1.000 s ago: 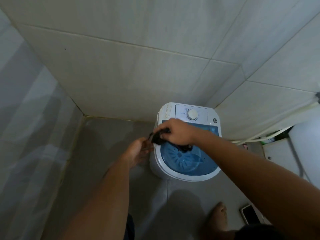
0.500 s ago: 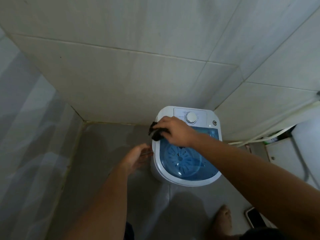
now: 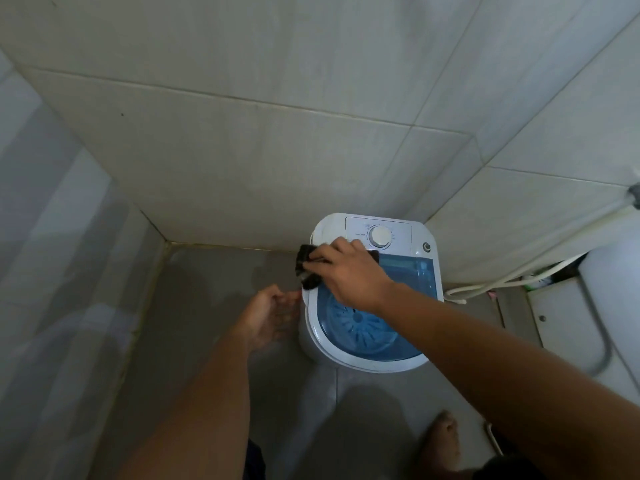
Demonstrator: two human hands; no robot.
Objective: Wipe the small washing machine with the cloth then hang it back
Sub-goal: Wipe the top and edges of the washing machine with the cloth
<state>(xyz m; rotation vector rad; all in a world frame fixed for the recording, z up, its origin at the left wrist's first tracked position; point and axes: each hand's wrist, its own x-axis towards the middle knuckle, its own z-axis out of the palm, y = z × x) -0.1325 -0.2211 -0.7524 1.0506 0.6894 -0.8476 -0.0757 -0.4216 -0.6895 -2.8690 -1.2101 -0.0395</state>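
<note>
Cloth (image 3: pixel 306 268) mostly under right hand (image 3: pixel 349 271)

Single head cam, steep downward look, wide-angle.
Worn on the person's head, faces forward and down over both forearms into a tiled corner; washing machine (image 3: pixel 372 292) near, floor (image 3: pixel 207 306) below, walls bowed at edges.

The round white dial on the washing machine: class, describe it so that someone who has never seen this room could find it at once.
Find the small white washing machine with a blue see-through lid, standing in the tiled corner. On its white control panel behind the lid sits the round white dial, just beyond the right hand pressing a dark cloth. Unlike the small dark-ringed button at the panel's right edge, it is larger and all white.
</note>
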